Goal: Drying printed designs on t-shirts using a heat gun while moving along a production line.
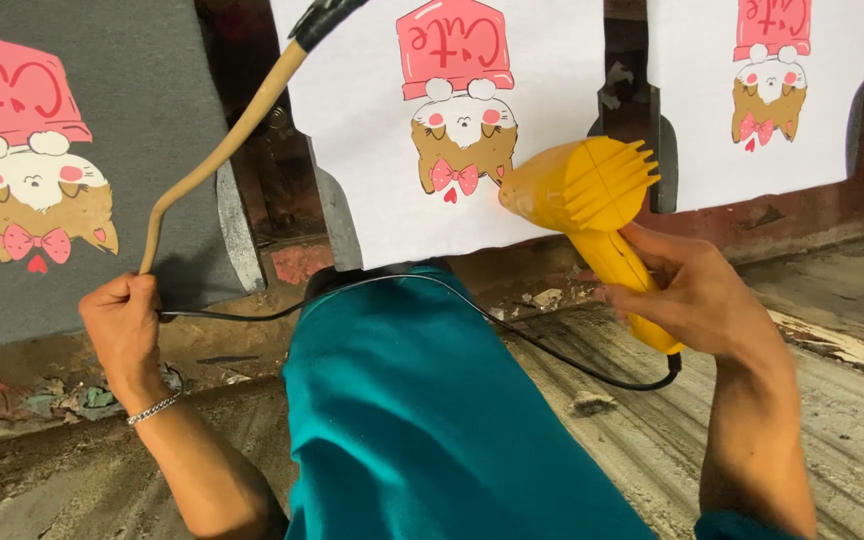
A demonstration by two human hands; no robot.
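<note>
We look down over a teal garment [422,420] at a row of fabric panels laid on printing boards along the far side. The grey panel [152,150] lies far left, a white panel [372,130] sits in the middle and a second white panel [812,140] far right, each bearing the same cartoon print of a brown-and-white animal with a pink bow.

The yellow heat gun [592,215] is held just above the near edge of the middle panel. Its long axis runs from the handle at near right up to the nozzle at far left, and the nozzle points at the print's pink bow [455,177].

Our right hand [697,300] is clamped around the gun's handle. Our left hand [124,325], well apart at near left, is closed on a tan hose [222,150] and the gun's black cord [512,335].
</note>
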